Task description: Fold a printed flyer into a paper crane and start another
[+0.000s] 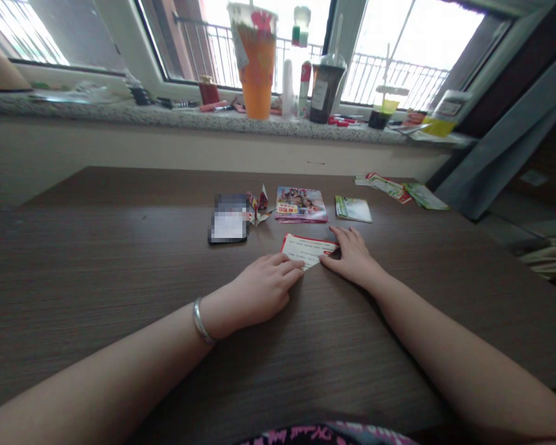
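Dk brown wood-grain bench (97, 296) stands by a pale wall (167, 148); above runs a speckled grey sill (185, 120) (v. cluttered). Bright daylight comes thru framed windows (393, 31) w/ a railing (412, 77) outside; bluish-grey curtain (505, 136) hangs at R.

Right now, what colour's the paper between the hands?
Paper: off-white with a red far edge; shows in the head view.

Paper (304, 249) | was pale with lines of small print | showed a red far edge | lay on the counter (120, 247), partly covered

The paper slip (303, 248) looks matt, the bangle (200, 323) metallic.
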`<action>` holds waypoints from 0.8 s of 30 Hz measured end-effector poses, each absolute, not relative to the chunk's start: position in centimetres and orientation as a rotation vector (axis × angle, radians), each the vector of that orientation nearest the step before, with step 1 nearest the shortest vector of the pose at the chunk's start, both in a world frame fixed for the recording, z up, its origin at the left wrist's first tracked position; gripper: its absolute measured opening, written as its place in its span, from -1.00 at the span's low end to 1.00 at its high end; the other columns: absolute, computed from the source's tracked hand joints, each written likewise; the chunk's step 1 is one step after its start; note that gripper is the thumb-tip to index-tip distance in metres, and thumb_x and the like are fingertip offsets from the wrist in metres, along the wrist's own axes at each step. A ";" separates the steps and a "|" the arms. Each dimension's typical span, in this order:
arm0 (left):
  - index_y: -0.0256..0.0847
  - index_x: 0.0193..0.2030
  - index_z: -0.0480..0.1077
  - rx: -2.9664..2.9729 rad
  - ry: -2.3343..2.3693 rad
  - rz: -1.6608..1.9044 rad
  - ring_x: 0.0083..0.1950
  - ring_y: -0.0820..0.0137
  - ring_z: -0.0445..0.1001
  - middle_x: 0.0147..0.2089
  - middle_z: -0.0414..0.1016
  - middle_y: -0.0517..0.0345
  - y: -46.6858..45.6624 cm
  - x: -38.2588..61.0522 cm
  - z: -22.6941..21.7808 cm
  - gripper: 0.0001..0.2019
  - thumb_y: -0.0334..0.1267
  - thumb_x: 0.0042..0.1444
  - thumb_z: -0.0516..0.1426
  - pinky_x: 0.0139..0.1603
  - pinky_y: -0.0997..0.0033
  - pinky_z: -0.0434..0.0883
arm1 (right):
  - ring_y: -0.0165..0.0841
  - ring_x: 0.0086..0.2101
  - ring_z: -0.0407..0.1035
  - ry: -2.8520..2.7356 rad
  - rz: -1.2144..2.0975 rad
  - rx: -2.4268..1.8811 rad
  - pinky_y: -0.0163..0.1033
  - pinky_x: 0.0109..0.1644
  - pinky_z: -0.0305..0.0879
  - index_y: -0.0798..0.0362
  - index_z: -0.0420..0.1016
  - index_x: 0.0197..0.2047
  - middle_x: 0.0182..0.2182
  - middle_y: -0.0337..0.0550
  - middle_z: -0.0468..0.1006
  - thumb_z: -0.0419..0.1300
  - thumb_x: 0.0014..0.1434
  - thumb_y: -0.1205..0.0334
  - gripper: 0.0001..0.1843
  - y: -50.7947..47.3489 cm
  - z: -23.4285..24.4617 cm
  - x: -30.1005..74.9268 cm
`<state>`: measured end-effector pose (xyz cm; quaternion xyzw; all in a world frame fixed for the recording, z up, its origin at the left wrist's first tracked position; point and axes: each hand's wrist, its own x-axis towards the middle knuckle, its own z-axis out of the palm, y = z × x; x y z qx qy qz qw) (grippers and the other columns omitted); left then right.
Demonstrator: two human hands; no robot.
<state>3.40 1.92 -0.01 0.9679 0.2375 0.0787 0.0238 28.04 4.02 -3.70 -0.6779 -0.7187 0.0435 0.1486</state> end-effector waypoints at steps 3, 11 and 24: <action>-0.27 0.11 0.34 2.986 0.732 0.251 0.18 0.20 0.29 0.23 0.34 0.03 1.9 3.3 -0.2 -0.63 -0.41 0.14 0.04 0.25 0.16 0.25 | 0.05 0.24 0.05 -2.079 0.085 -1.929 0.12 0.32 -0.05 0.16 0.17 0.29 0.21 0.13 0.27 0.15 0.07 -0.14 -0.18 4.6 -4.1 29.3; -0.25 0.12 0.32 2.983 0.728 0.257 0.19 0.22 0.28 0.25 0.32 0.04 2.0 3.2 -0.5 -0.62 -0.41 0.15 0.03 0.26 0.17 0.23 | 0.00 0.19 0.14 -2.039 0.064 -1.947 0.11 0.29 0.02 0.15 0.21 0.26 0.19 0.15 0.29 0.17 0.06 -0.06 -0.24 5.4 -4.2 30.9; -0.26 0.11 0.33 2.987 0.718 0.257 0.19 0.22 0.28 0.25 0.32 0.05 2.0 3.1 -0.4 -0.62 -0.42 0.14 0.03 0.26 0.18 0.23 | -0.05 0.21 0.13 -2.018 0.109 -2.018 0.08 0.29 0.03 0.16 0.22 0.25 0.21 0.12 0.27 0.12 0.08 0.07 -0.31 5.7 -4.1 31.2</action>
